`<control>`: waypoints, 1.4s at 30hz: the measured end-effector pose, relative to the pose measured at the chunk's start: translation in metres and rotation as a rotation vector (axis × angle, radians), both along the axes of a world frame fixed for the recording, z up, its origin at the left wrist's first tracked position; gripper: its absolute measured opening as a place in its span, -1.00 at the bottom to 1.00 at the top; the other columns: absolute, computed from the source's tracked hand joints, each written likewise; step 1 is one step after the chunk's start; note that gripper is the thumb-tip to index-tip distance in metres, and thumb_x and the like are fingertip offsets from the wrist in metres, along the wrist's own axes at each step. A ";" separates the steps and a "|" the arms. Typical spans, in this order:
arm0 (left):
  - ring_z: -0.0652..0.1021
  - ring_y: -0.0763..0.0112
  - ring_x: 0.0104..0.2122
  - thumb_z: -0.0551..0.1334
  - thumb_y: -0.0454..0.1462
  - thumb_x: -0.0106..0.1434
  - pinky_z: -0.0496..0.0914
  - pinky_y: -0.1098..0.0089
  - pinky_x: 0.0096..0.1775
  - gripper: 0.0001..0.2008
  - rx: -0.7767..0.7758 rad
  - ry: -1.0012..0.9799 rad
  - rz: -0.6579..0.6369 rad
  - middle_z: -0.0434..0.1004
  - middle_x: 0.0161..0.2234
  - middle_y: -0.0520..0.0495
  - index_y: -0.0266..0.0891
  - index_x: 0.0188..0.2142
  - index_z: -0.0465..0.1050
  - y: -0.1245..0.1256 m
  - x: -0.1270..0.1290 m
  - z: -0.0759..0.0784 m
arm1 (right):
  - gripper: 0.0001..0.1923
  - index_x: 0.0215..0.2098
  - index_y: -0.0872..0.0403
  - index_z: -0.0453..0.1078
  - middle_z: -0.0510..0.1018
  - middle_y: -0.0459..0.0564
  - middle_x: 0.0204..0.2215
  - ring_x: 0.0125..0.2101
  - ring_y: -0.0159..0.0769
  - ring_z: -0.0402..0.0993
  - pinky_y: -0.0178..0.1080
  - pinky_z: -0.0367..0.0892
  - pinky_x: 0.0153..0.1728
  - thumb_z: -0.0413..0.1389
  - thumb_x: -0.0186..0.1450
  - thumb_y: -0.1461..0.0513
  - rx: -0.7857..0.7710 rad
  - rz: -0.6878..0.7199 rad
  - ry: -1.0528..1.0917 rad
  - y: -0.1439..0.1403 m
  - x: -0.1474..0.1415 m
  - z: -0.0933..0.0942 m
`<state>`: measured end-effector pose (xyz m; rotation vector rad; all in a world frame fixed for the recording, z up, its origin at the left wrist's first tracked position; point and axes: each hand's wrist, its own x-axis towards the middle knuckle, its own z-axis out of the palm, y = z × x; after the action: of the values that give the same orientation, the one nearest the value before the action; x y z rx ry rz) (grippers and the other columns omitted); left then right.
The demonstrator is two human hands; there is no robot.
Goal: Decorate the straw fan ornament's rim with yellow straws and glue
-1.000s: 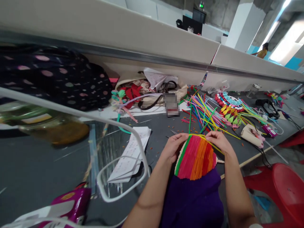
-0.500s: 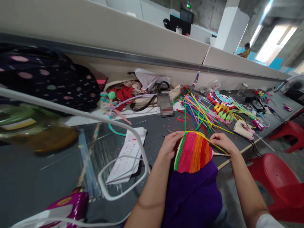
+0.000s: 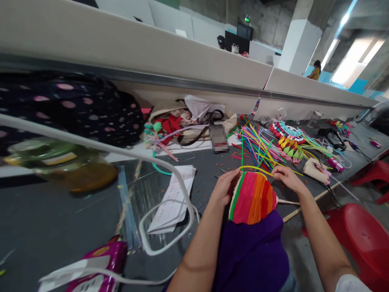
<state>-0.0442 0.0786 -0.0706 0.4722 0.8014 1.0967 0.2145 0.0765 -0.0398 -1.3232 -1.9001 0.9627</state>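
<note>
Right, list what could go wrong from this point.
1. The yellow strand arches loose between the left hand and the right hand over the striped woven piece; it may slip out of line.
2. The woven piece sits at the table edge and could slide off.
3. The white cable loops close to the left forearm and might snag.

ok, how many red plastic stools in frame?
2: one red stool beside the right forearm at lower right, another red stool farther back at the right edge. More may sit out of frame.
</note>
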 end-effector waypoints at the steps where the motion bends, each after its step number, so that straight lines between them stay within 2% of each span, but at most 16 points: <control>1: 0.39 0.58 -0.73 0.43 -0.16 -0.07 0.14 0.57 -0.70 -0.71 -0.007 -0.011 -0.002 0.48 -0.66 0.05 -0.34 -0.46 0.50 0.001 -0.001 0.000 | -0.88 -0.39 0.10 0.39 0.36 -0.16 -0.53 -0.49 -0.38 0.25 -0.34 0.13 -0.42 0.01 0.19 0.26 0.021 0.009 -0.013 0.005 -0.002 0.004; 3: 0.31 0.63 -0.78 0.39 -0.10 -0.01 0.04 0.59 -0.74 -0.68 -0.020 -0.043 -0.025 0.41 -0.71 0.07 -0.36 -0.47 0.48 0.002 -0.003 0.000 | -0.87 -0.39 0.10 0.40 0.35 -0.17 -0.53 -0.48 -0.38 0.24 -0.33 0.11 -0.41 0.01 0.19 0.28 0.058 0.035 -0.039 0.015 -0.004 0.011; 5: 0.30 0.64 -0.78 0.33 -0.09 0.05 0.03 0.60 -0.75 -0.68 -0.036 -0.086 -0.073 0.40 -0.71 0.06 -0.37 -0.47 0.48 0.003 -0.006 0.001 | -0.86 -0.38 0.10 0.40 0.35 -0.17 -0.53 -0.48 -0.37 0.23 -0.33 0.10 -0.40 0.01 0.19 0.28 0.081 0.070 -0.063 0.026 -0.006 0.018; 10: 0.50 0.44 -0.65 0.16 -0.13 0.13 0.30 0.51 -0.63 -0.67 -0.066 -0.198 -0.154 0.55 -0.58 -0.12 -0.39 -0.39 0.52 0.003 -0.014 0.003 | -0.87 -0.40 0.09 0.41 0.37 -0.15 -0.52 -0.48 -0.36 0.25 -0.32 0.13 -0.41 0.02 0.19 0.29 0.097 0.184 -0.118 0.050 -0.011 0.031; 13: 0.52 0.39 -0.62 0.14 -0.12 0.13 0.34 0.48 -0.60 -0.65 -0.070 -0.226 -0.159 0.56 -0.57 -0.15 -0.40 -0.39 0.53 0.003 -0.016 0.004 | -0.86 -0.41 0.09 0.43 0.41 -0.13 -0.51 -0.47 -0.35 0.28 -0.32 0.16 -0.39 0.03 0.20 0.29 0.104 0.251 -0.162 0.061 -0.016 0.041; 17: 0.41 0.50 -0.70 0.17 -0.17 0.11 0.24 0.55 -0.66 -0.71 -0.076 -0.238 -0.143 0.46 -0.66 -0.06 -0.39 -0.47 0.51 0.002 -0.013 0.004 | -0.85 -0.41 0.07 0.45 0.46 -0.11 -0.49 -0.44 -0.32 0.34 -0.32 0.18 -0.37 0.03 0.20 0.32 0.130 0.327 -0.228 0.070 -0.026 0.053; 20: 0.27 0.60 -0.77 0.21 -0.21 0.07 0.10 0.57 -0.71 -0.77 -0.054 -0.199 -0.147 0.35 -0.71 0.04 -0.38 -0.48 0.51 0.001 -0.010 0.005 | -0.83 -0.41 0.06 0.46 0.49 -0.11 -0.47 -0.41 -0.31 0.37 -0.33 0.18 -0.35 0.04 0.19 0.36 0.152 0.372 -0.279 0.075 -0.034 0.058; 22: 0.24 0.62 -0.76 0.22 -0.23 0.04 0.07 0.57 -0.71 -0.80 -0.044 -0.150 -0.138 0.32 -0.72 0.07 -0.37 -0.49 0.50 -0.001 -0.009 0.006 | -0.81 -0.40 0.05 0.47 0.51 -0.10 -0.45 -0.39 -0.30 0.39 -0.33 0.18 -0.34 0.03 0.19 0.38 0.170 0.392 -0.311 0.078 -0.039 0.062; 26: 0.27 0.61 -0.74 0.27 -0.26 0.00 0.07 0.55 -0.68 -0.84 -0.019 -0.056 -0.147 0.33 -0.72 0.08 -0.36 -0.47 0.53 -0.005 -0.007 0.009 | -0.77 -0.42 0.04 0.48 0.54 -0.10 -0.45 -0.40 -0.29 0.40 -0.33 0.17 -0.36 0.02 0.18 0.41 0.197 0.425 -0.372 0.081 -0.045 0.068; 31: 0.40 0.54 -0.68 0.34 -0.26 -0.05 0.17 0.51 -0.59 -0.81 0.029 0.025 -0.152 0.50 -0.64 0.01 -0.37 -0.43 0.57 -0.007 -0.008 0.009 | -0.76 -0.42 0.05 0.48 0.53 -0.09 -0.47 -0.41 -0.28 0.40 -0.33 0.18 -0.37 0.00 0.18 0.41 0.223 0.449 -0.422 0.083 -0.046 0.073; 42: 0.50 0.48 -0.60 0.42 -0.31 -0.11 0.29 0.51 -0.48 -0.76 0.051 0.015 -0.164 0.61 -0.52 -0.07 -0.36 -0.38 0.59 -0.008 -0.008 0.007 | -0.75 -0.39 0.04 0.45 0.51 -0.05 -0.42 -0.36 -0.26 0.41 -0.30 0.21 -0.33 -0.05 0.24 0.38 0.292 0.510 -0.473 0.088 -0.049 0.076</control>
<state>-0.0523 0.0709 -0.0640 0.5798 0.7359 0.9642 0.1655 0.1640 0.0366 -0.9636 -2.7070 0.5851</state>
